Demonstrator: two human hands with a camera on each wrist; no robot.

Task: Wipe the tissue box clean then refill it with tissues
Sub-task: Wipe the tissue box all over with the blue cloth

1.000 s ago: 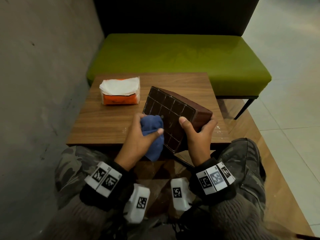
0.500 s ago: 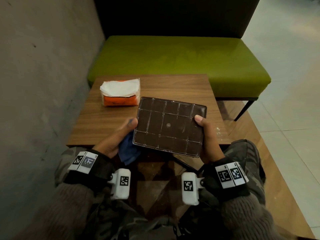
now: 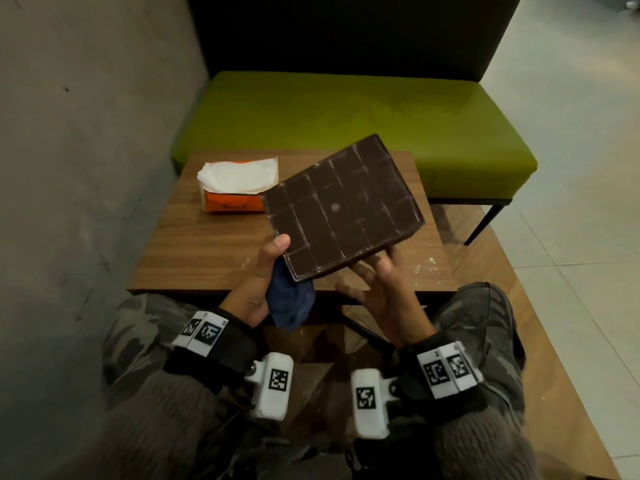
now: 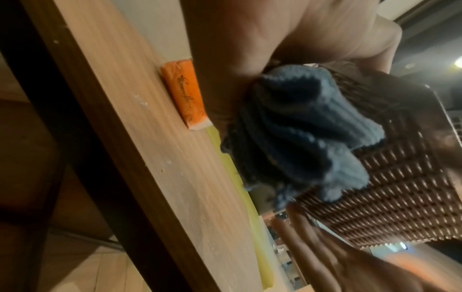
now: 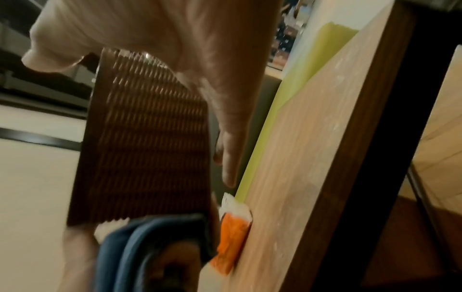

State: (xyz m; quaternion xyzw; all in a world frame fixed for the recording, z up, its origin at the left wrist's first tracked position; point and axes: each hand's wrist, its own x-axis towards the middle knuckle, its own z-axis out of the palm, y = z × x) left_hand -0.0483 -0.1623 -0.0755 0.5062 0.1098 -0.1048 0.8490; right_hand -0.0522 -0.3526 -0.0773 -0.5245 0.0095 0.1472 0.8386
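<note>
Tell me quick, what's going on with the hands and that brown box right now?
Left hand pinches tissue box corner, blue cloth bunched in palm. Right hand open, fingers under box's near edge. Box lifted, tilted, underside up. Orange tissue pack waiting on table. Nothing blocking.

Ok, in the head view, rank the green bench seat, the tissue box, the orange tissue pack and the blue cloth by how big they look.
1. green bench seat
2. tissue box, though held nearer the camera, which may inflate it
3. orange tissue pack
4. blue cloth, partly hidden under the box and the left hand
</note>
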